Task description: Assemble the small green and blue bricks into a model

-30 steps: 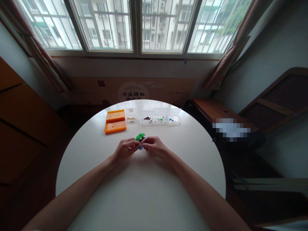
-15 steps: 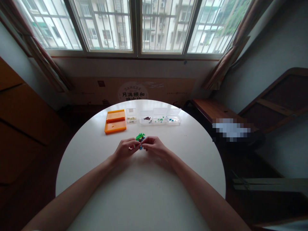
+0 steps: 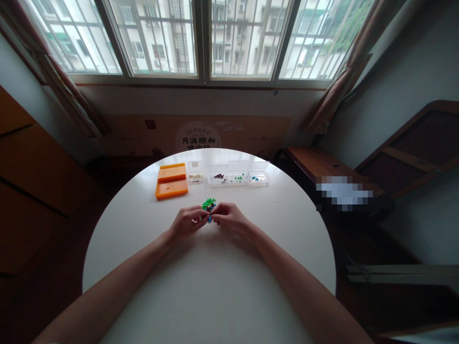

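A small cluster of green, blue and dark toy building pieces (image 3: 208, 205) lies near the middle of the white round table (image 3: 215, 286). My left hand (image 3: 187, 220) reaches it from the left, thumb and fingers closed in a pinch. From the other side comes my right hand (image 3: 229, 216), also pinching, so that both sets of fingertips nearly meet at the cluster's near edge. What they grip is too small and too covered to name. A bit of blue shows just below the fingertips.
Beyond my hands stands an open orange case (image 3: 172, 187). To its right are a clear box with pale pieces (image 3: 195, 177), then clear boxes holding dark pieces (image 3: 218, 177), green pieces (image 3: 238, 178) and blue pieces (image 3: 255, 178). A wooden bench (image 3: 322, 162) stands at the right.
Both hands stay at the same spot, with only a slight shift at the fingertips. The boxes and the orange case have not moved on the table.
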`<state>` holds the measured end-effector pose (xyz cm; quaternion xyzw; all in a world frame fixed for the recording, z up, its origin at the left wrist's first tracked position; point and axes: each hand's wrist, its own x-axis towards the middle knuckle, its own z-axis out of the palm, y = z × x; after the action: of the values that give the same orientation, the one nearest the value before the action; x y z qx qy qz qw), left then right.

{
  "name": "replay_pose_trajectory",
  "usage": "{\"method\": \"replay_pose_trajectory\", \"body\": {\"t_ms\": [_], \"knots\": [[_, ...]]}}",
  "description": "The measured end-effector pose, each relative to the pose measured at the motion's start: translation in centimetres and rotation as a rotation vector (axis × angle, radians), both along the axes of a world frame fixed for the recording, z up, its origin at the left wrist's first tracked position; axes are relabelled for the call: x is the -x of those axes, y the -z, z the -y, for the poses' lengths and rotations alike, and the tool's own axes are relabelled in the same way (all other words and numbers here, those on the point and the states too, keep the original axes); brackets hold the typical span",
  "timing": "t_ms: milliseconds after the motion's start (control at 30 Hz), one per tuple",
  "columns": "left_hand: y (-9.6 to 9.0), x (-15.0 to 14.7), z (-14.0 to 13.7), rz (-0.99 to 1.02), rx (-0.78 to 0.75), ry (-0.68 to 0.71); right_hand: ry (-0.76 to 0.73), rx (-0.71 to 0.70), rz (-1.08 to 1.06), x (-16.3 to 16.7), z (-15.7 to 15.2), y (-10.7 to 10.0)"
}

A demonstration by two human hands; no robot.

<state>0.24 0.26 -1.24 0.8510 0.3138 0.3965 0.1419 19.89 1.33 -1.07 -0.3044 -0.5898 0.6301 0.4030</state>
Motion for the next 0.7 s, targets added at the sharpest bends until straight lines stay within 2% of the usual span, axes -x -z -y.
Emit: {"method": "replay_pose_trajectory", "body": {"t_ms": [700], "knots": [[0.07, -0.03, 0.03, 0.004, 0.004, 0.008, 0.004, -0.022, 0.042, 0.05, -0.04, 0.12]]}}
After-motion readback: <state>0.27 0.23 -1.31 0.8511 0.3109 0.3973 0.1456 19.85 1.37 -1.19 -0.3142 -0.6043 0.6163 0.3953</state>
